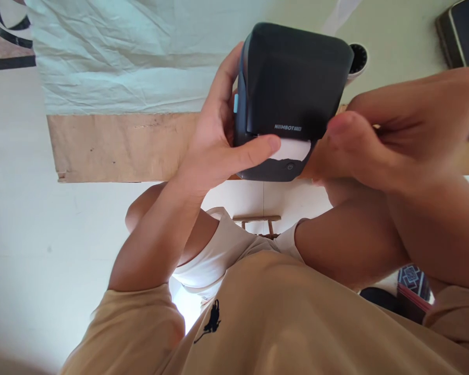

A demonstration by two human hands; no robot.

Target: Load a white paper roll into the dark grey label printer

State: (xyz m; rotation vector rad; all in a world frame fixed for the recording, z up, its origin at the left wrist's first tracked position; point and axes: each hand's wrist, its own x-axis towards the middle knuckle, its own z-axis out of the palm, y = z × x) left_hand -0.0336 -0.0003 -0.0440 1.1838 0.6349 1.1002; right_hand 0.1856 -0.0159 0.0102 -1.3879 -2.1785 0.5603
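Note:
A black label printer (pixel 297 83) with NIIMBOT lettering is held up over the table's front edge, its front tilted towards me. White label paper (pixel 295 150) shows in the slot beneath the lettering, above a small power button. My left hand (pixel 214 143) grips the printer's left side, fingers behind it and thumb lying across the front onto the paper. Beside the printer's lower right edge is my right hand (pixel 398 125), closed and slightly blurred, with its thumb by that edge. What its curled fingers hold, if anything, is hidden.
A pale, wrinkled cloth (pixel 121 57) covers much of the wooden table (pixel 121 146). Behind the printer stands a small round container (pixel 358 58), partly hidden. A dark flat object (pixel 467 39) lies at the far right. Below the table is a wooden stool or rung (pixel 258 218) between my knees.

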